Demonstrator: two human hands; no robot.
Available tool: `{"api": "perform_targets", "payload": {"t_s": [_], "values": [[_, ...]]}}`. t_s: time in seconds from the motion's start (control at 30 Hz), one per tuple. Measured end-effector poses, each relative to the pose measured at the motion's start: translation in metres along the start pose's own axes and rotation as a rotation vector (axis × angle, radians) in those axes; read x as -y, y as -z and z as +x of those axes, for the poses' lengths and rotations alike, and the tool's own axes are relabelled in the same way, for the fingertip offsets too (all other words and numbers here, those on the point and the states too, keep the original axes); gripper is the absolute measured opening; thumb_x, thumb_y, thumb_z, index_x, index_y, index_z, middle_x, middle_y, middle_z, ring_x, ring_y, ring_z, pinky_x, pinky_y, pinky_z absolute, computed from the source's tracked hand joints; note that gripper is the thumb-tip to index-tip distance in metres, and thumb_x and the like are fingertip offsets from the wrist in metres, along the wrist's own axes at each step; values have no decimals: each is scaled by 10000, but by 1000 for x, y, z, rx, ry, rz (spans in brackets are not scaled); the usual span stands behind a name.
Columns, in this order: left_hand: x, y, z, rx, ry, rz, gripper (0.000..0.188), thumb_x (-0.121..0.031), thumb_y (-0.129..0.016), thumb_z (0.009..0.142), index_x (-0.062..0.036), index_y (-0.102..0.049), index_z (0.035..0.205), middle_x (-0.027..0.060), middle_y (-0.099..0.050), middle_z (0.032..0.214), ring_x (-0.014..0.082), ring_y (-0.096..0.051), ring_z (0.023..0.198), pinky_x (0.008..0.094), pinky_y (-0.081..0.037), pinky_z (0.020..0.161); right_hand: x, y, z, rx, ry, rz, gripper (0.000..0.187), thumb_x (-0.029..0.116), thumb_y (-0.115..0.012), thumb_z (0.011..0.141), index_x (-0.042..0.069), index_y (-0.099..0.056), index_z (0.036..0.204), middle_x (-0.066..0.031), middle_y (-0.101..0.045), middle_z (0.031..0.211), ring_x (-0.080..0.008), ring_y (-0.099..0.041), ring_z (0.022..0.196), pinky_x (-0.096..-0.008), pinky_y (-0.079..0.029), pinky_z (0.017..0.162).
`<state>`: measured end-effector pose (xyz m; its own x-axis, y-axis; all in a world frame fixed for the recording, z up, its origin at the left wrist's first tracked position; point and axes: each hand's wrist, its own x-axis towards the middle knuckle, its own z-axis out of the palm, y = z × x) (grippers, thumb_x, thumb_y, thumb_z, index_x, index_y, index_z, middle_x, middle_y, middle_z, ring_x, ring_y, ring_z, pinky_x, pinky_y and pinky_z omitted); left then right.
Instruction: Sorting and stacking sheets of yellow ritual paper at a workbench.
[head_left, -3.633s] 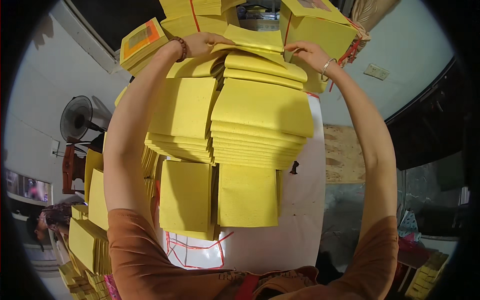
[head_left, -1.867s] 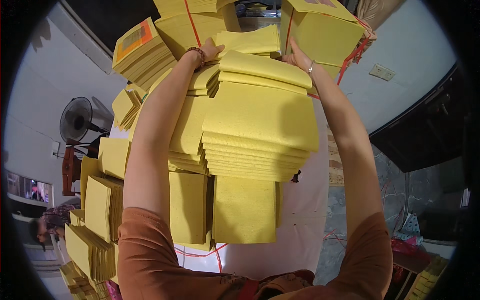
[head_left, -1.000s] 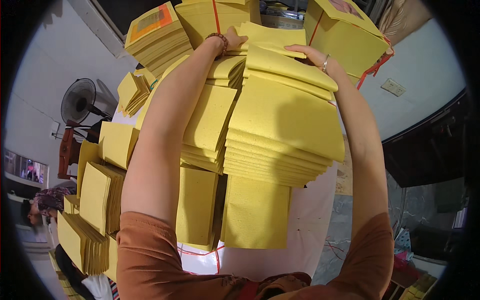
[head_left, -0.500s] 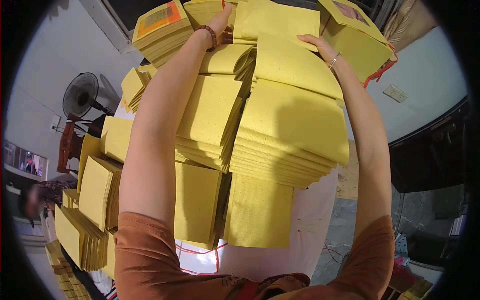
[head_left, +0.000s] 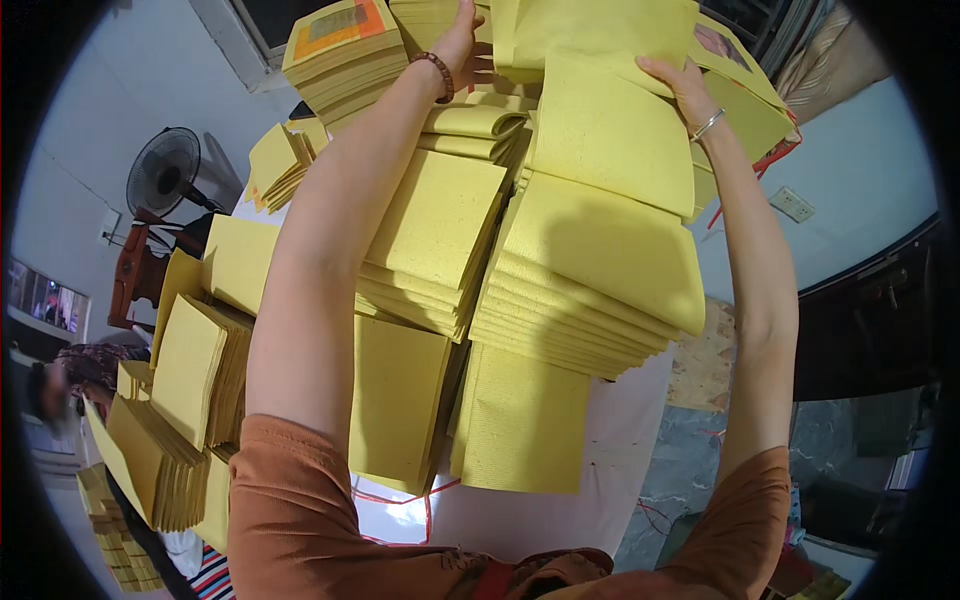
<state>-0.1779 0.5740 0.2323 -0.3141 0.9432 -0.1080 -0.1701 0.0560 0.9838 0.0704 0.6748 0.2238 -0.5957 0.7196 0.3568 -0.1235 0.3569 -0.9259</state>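
Note:
At the far side of the table, my right hand [head_left: 688, 92] pinches the right edge of a yellow paper sheet [head_left: 610, 35], thumb on top and fingers mostly hidden beneath. My left hand [head_left: 462, 48] is beside the sheet's left edge, fingers stretched out and apart, with nothing visibly held. Below the sheet, overlapping folded yellow papers [head_left: 600, 230] form a tall fanned stack. Another stack of folded yellow paper [head_left: 440, 205] lies to its left, under my left forearm. Nearer to me are a flat yellow paper pile [head_left: 525, 420] and a second pile [head_left: 398, 400].
Thick bundles with an orange label [head_left: 345, 25] stand far left, and a yellow bundle with red ties [head_left: 745, 100] stands far right. More paper stacks [head_left: 190, 370] line the left side. A fan [head_left: 165, 170] stands by the wall; a person [head_left: 95, 375] is at far left.
Both hands have shifted right in the picture, the right hand more. The top sheet has moved right with it and looks more lifted. The view has also shifted slightly.

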Motion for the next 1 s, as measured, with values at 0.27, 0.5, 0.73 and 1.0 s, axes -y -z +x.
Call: {"api": "perform_targets", "payload": {"t_s": [0.27,0.5,0.73,1.0], "values": [[-3,-3,3,54,-96,3,936,-803,-158,690,-183,-86,1387,166,-127,1420,357,-133,1295,535,-167,998,6,3,-2,-12,4,102,407,215,-658,738,29,-484,1056,-49,-551,959,-123,-556,851,-268,-482,723],[-13,-16,8,140,-31,-66,815,-770,-203,729,-159,-449,1210,138,-501,1142,278,-460,1010,433,-348,846,15,8,9,14,24,120,382,228,-656,750,23,-506,1036,-45,-568,943,-118,-563,838,-258,-480,718],[-8,-15,7,96,-215,-50,727,-706,-283,775,-148,-463,1204,100,-521,1129,251,-455,1001,408,-351,828,20,13,1,99,-55,-197,414,238,-634,786,21,-488,1107,-7,-555,1006,-92,-519,918,-237,-406,831],[-50,-21,-18,217,-555,-227,703,-637,-369,802,-111,-402,1268,84,-464,1243,228,-426,1135,366,-331,945,62,13,-12,140,129,-3,399,234,-632,786,14,-522,1100,-29,-559,1048,-102,-510,980,-228,-390,863]]}}
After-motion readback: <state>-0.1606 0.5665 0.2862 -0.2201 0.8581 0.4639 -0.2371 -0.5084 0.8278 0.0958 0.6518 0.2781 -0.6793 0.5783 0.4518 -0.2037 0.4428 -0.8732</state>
